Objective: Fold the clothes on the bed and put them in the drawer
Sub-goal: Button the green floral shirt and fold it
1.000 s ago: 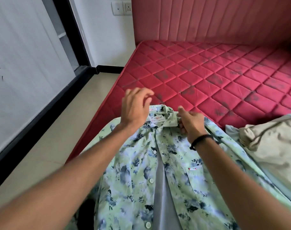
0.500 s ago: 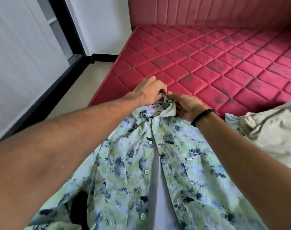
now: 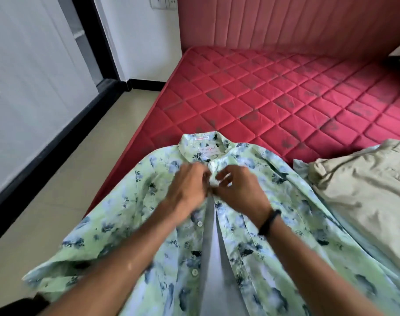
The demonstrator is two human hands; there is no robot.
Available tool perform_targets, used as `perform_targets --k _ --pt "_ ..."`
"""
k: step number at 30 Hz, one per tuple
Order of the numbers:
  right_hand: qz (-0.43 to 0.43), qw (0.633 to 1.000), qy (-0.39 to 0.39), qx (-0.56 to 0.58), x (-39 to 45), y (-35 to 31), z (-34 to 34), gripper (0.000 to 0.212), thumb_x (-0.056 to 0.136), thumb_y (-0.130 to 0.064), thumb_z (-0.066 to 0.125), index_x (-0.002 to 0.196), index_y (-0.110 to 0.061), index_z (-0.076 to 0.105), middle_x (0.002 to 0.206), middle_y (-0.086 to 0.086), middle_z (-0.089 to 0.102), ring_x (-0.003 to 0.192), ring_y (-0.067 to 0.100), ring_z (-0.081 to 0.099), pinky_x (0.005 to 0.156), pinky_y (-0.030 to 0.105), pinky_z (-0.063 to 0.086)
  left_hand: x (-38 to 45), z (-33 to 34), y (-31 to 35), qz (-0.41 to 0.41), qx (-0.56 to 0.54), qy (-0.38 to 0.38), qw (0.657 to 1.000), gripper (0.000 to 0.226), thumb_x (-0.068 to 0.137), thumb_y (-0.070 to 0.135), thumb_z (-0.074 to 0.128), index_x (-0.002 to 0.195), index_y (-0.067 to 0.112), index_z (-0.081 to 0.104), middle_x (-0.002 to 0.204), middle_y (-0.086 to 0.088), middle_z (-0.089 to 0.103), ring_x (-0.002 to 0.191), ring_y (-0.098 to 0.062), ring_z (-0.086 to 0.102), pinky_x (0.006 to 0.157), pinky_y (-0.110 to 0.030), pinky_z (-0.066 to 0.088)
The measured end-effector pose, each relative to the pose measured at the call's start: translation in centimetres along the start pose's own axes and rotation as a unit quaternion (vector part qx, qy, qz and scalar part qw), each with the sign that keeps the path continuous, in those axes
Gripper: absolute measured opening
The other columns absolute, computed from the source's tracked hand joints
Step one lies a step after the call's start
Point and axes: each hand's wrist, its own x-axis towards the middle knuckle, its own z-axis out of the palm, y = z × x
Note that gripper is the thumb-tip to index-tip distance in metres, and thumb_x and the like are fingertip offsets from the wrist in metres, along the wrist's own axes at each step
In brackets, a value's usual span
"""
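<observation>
A light green shirt with a blue floral print (image 3: 274,226) lies face up on the red quilted mattress (image 3: 285,92), collar towards the headboard, front partly unbuttoned. One sleeve hangs over the bed's left edge. My left hand (image 3: 187,185) and my right hand (image 3: 237,190) meet just below the collar, each pinching the shirt's front placket near its top button. The right wrist wears a black band. No drawer is in view.
A beige garment (image 3: 363,197) lies crumpled on the mattress to the right of the shirt. The padded red headboard (image 3: 285,23) stands behind. Tiled floor (image 3: 76,174) runs along the bed's left side, bordered by a white wall with black skirting.
Both hands have moved down from the collar to the placket just below it. The collar now lies flat and free, and the view has tilted up, showing more of the headboard.
</observation>
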Motion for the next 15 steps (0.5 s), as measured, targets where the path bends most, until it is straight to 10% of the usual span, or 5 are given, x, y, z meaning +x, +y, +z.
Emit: perform_targets --k 6,15 --pt "-0.012 0.993 0.065 -0.098 -3.5 2.1 4.6 0.029 0.087 -0.035 0.075 0.107 -0.018 0.063 0.094 0.002 0.066 0.088 0.025 0.064 0.073 0.039 0.053 -4.7 3.5 -3.1 0.021 0.002 0.033 0.999 0.030 0.100 0.007 0.062 0.127 0.018 0.067 0.116 0.005 0.058 0.105 -0.012 0.058 0.089 -0.028 0.053" --pt "0.035 0.979 0.069 -0.191 -0.4 1.7 4.9 0.021 0.091 -0.027 0.057 0.073 -0.017 0.052 0.072 0.002 0.055 0.067 0.030 0.053 0.057 0.034 0.039 -2.0 2.5 -2.8 -0.008 -0.036 0.042 0.998 0.002 0.091 0.024 0.075 0.091 0.023 0.073 0.085 0.008 0.072 0.075 -0.012 0.067 0.071 -0.037 0.057"
